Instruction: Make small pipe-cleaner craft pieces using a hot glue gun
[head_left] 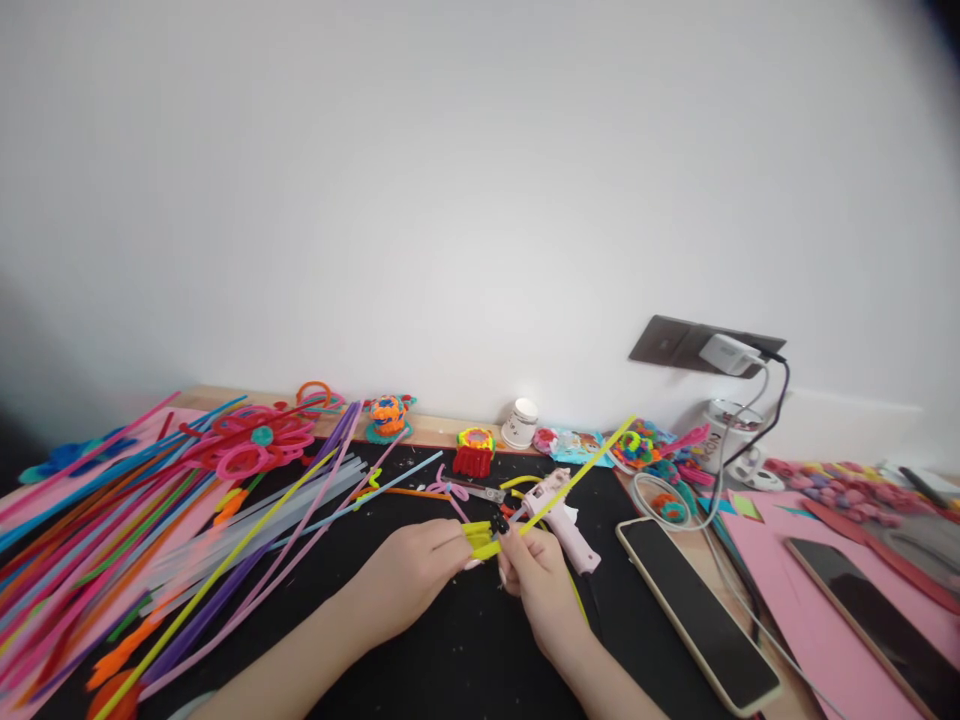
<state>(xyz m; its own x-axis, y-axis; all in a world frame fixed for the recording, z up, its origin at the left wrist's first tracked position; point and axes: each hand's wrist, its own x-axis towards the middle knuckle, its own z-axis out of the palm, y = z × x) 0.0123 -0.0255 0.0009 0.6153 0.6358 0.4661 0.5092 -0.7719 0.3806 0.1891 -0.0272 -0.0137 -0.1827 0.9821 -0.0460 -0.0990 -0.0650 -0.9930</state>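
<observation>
My left hand [420, 570] is closed round a folded bundle of yellow pipe cleaner [475, 532] over the black mat. Close beside it on the right, my right hand [534, 570] pinches a long yellow pipe cleaner [589, 465] between thumb and finger; its free end points up and right. A small black piece lies between the two hands, too small to make out. Just behind my right hand rests a pale pink glue gun [561, 520], with yellow-handled pliers [521, 483] by its tip.
Many coloured pipe cleaners [112, 540] spread across the left. Small craft pieces, including an orange and blue one [389, 412], and a white cup [520, 423] stand along the wall. At right lie a phone [697, 610], a second phone [874, 620], cables and pink paper [776, 570].
</observation>
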